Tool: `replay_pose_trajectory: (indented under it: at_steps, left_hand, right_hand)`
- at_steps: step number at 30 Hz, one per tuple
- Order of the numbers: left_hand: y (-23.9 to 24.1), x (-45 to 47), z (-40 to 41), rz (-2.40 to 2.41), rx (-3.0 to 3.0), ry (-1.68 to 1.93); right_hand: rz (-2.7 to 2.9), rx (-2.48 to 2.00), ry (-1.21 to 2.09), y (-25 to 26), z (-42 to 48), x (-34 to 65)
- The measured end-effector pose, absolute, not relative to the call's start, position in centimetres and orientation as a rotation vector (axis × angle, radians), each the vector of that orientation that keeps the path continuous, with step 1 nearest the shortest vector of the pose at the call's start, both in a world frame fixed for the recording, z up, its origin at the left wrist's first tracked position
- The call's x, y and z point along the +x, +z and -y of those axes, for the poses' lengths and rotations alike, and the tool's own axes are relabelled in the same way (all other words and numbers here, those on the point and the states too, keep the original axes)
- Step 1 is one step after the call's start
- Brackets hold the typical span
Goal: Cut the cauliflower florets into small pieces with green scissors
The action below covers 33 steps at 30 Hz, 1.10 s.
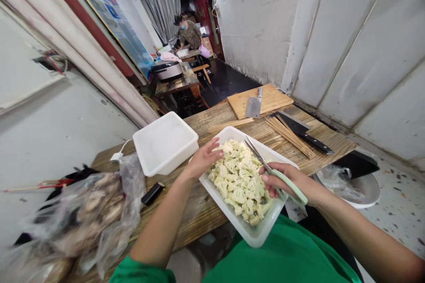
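A white plastic tray [257, 235] full of cut cauliflower florets [239, 181] stands at the table's near edge, with some water among the pieces. My right hand [282, 179] is closed around scissors [295, 189] with pale green handles. Their blades point up and left over the florets, slightly apart. My left hand [205, 158] is at the tray's left rim, fingers spread and reaching over the cauliflower. Nothing shows between those fingers, though whether the tips touch a floret I cannot tell.
An empty white container [166, 141] sits left of the tray. Beyond lie a cutting board [268, 101] with a cleaver [254, 105], wooden skewers [292, 135] and a black-handled knife [315, 140]. Plastic-bagged mushrooms [102, 199] fill the left. A person [191, 35] stands far back.
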<state>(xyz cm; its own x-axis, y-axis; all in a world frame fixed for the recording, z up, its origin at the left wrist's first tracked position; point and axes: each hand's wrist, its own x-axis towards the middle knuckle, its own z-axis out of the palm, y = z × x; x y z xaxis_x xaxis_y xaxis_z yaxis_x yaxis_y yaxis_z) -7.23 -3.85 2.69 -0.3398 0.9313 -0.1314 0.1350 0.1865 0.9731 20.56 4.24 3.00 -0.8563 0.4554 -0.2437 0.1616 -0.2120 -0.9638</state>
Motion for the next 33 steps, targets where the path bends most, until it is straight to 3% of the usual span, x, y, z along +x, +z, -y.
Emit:
replay_pose_trajectory:
  at_steps: [4, 8, 12, 16, 22, 28, 33]
  left_hand:
    - [2.5, -6.3, 3.3, -1.989, 1.616, 0.909]
    - [1.4, -4.1, 1.6, -1.827, 1.924, 0.558]
    - [0.3, -2.6, 0.1, -1.751, 2.059, 0.4]
    - [1.3, -4.1, 0.0, -1.915, 2.014, 0.468]
    - [3.4, -4.7, 0.7, -2.167, 2.116, 0.152]
    - [0.6, -2.4, -0.9, -1.796, 2.162, 0.251]
    - [1.3, -4.1, -0.9, -1.657, 1.433, 0.926]
  right_hand:
    - [1.827, -0.746, 2.11, 3.4, -4.7, 21.4]
    - [1.77, -0.728, 2.08, 3.3, -5.0, 22.2]
    - [1.713, -0.734, 2.114, 2.8, -4.9, 22.9]
    - [1.654, -0.775, 2.116, 2.5, -4.9, 23.6]
    - [1.585, -0.791, 2.149, 2.0, -4.8, 23.7]
    - [1.562, -0.793, 2.153, 1.7, -4.6, 23.7]
    - [1.595, -0.825, 2.116, 1.6, -4.4, 24.6]
